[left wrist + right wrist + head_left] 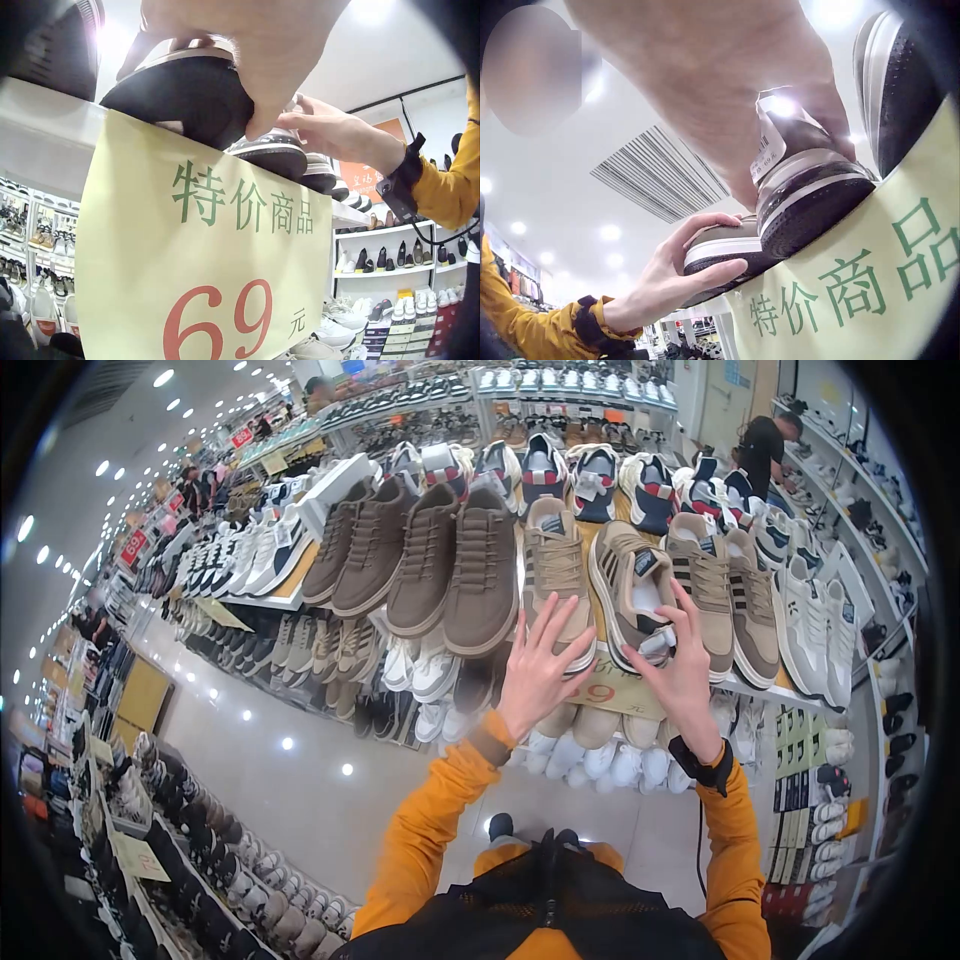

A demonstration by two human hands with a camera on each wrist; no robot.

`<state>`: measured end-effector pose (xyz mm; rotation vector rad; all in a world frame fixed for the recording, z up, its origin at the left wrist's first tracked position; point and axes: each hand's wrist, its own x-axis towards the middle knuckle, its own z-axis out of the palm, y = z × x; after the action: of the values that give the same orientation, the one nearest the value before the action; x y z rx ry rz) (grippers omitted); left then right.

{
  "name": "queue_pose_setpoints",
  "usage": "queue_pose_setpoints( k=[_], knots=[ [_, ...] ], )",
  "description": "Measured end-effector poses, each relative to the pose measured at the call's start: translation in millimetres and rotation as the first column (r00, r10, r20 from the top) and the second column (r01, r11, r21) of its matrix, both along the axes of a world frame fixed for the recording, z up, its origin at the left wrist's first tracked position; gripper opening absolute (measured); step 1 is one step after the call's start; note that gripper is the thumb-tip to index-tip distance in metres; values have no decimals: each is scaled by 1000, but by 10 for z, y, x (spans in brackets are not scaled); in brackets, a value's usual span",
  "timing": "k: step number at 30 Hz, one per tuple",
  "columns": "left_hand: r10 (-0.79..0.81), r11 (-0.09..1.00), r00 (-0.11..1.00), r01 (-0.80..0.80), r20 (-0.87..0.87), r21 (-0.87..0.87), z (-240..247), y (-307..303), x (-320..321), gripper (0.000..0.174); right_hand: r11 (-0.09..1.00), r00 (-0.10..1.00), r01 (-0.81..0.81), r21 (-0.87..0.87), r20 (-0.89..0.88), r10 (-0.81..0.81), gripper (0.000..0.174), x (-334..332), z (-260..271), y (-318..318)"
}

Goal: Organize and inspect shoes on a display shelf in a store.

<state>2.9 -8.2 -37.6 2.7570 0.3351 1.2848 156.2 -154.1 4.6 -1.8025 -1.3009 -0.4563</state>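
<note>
Two beige-and-brown sneakers stand side by side on the display shelf. My left hand (540,675) spreads across the near end of the left sneaker (556,555); in the right wrist view its fingers lie over the top of that sneaker (724,246) and its thumb lies along the side. The right sneaker (612,575) stands slightly turned, heel toward me. My right hand (685,680) grips its heel, fingers at the collar and thumb on the near side. A white price tag (769,146) hangs by that heel. The palms partly hide both shoes.
Brown shoes (480,575) stand left of the hands, beige sneakers (752,605) and white ones (838,645) to the right. A yellow price sign (620,690) hangs at the shelf's front edge. More shoes fill lower racks. A person in black (762,455) stands behind, right.
</note>
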Motion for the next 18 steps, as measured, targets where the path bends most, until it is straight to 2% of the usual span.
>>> queue_pose_setpoints(
  k=[5,9,12,14,15,18],
  knots=[
    [-104,994,994,104,13,-11,32,94,-89,42,998,1000,-28,55,7,28,52,9,5,-46],
    [-129,991,991,130,28,-28,15,161,-84,45,1000,1000,-8,23,-22,9,51,-39,70,-135],
    [-177,983,984,178,20,-48,-5,258,-23,49,998,996,-4,66,-88,10,53,-58,80,-151],
    [-184,980,983,185,22,-74,6,267,27,50,983,990,1,185,-139,26,56,-40,75,-132],
    [-181,979,983,182,22,-96,19,271,43,51,976,962,2,220,-268,58,59,-47,64,-129],
    [-182,980,983,183,22,-79,49,262,27,51,979,959,74,192,-283,-17,60,-66,112,-219]
  ],
)
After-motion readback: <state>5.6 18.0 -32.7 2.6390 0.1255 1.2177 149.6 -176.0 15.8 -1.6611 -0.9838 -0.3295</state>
